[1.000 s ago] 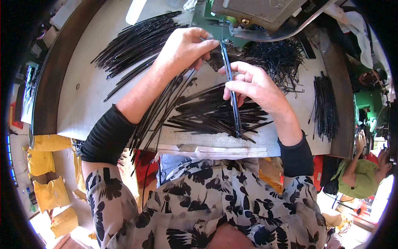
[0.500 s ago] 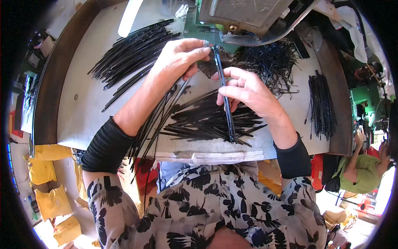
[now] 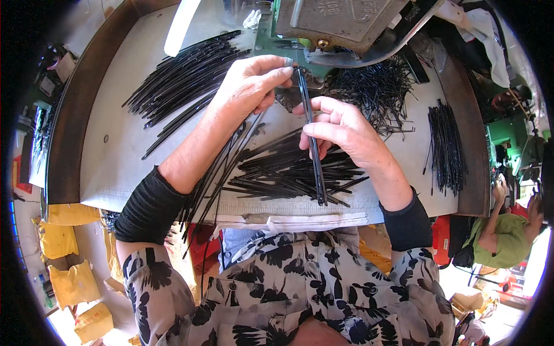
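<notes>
My right hand [image 3: 340, 127] is closed round the middle of a long, thin black metal strip [image 3: 313, 144], thumb on top. The strip slants from the machine's working head down over a loose pile of black strips [image 3: 288, 173]. At its upper end, just under the machine, my left hand [image 3: 257, 81] is closed in a pinch. A grey band wraps that hand's forefinger tip. What lies between its fingertips is too small to make out. Long thin black rods [image 3: 219, 167] lie beneath my left forearm and hang over the table's front edge.
A green and grey machine [image 3: 340, 26] overhangs the table's far side. Black strips [image 3: 184, 75] lie in a stack at left, thin bent wires [image 3: 375, 86] heap at right, and a bundle [image 3: 446, 150] lies by the right wooden rim [image 3: 473, 167]. A person in green [image 3: 499, 239] works at far right.
Both hands keep nearly the same places. The strip's lower end has shifted slightly left and down, and the whole view has tilted a little.
</notes>
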A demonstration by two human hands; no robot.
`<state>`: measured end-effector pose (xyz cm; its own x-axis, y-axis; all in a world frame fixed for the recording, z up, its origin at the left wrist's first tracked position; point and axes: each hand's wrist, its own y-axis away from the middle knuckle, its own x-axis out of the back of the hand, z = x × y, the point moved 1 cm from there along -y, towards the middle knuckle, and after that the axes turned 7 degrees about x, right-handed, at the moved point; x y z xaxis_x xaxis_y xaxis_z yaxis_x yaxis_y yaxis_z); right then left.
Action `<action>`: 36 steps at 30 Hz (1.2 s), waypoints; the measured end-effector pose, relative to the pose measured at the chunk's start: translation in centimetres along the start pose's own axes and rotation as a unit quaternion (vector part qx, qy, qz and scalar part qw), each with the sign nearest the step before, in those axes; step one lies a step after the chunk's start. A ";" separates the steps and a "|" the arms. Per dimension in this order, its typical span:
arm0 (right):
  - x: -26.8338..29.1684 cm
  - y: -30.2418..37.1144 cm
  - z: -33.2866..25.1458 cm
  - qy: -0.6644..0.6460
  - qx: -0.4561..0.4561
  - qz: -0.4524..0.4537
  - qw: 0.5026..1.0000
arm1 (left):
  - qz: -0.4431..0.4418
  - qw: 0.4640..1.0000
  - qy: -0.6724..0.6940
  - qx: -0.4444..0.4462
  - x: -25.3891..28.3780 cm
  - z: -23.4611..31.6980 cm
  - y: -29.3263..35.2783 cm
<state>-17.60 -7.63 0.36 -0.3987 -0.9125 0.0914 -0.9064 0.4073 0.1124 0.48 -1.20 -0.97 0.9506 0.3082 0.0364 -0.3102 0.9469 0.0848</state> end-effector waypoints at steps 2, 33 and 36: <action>0.0 0.0 0.0 -0.015 0.007 0.007 1.000 | 0.009 1.000 -0.009 -0.005 -0.2 0.1 0.0; 0.0 -0.5 0.9 -0.093 0.002 0.027 0.995 | -0.003 0.997 -0.074 0.000 -0.3 1.2 -0.9; -0.1 -0.6 1.0 -0.097 -0.004 0.030 0.995 | -0.003 0.997 -0.073 -0.001 -0.3 1.2 -0.9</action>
<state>-17.20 -7.81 -0.72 -0.4715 -0.8769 -0.0941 -0.8797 0.4602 0.1197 0.44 -2.29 0.12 0.9410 0.2865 0.1802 -0.3049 0.9486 0.0842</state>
